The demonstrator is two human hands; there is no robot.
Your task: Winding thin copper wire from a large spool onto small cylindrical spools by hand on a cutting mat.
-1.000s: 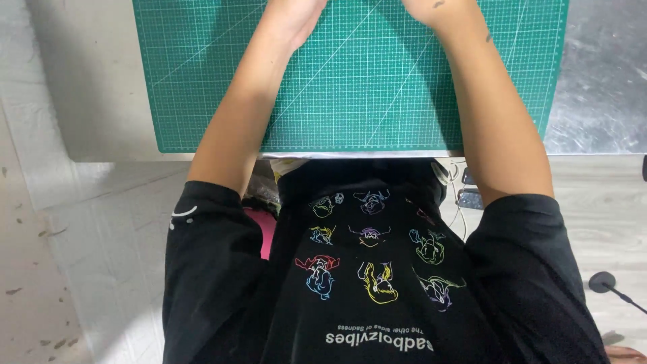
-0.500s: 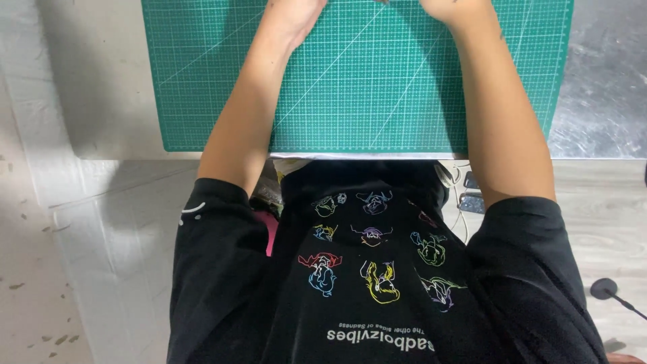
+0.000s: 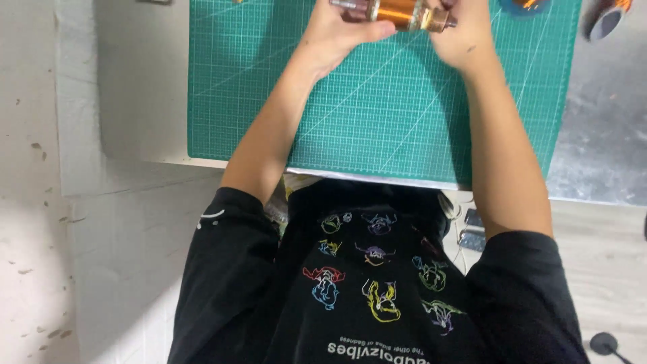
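Now a shiny copper-coloured coil [image 3: 402, 12] with metal ends lies sideways at the top edge, over the green gridded mat [image 3: 269, 101]. Left hand [image 3: 337, 37] and right hand [image 3: 465, 37] close around its two ends. Grey table [image 3: 593, 148] lies underneath.

We see a grey table [image 3: 593, 148] carrying a green gridded cutting mat [image 3: 377, 114], with a tape roll [image 3: 606, 17] just beside the mat's corner.

Glossy copper-wound coil [image 3: 397, 12] with metal ends; matt green cutting mat [image 3: 377, 101]
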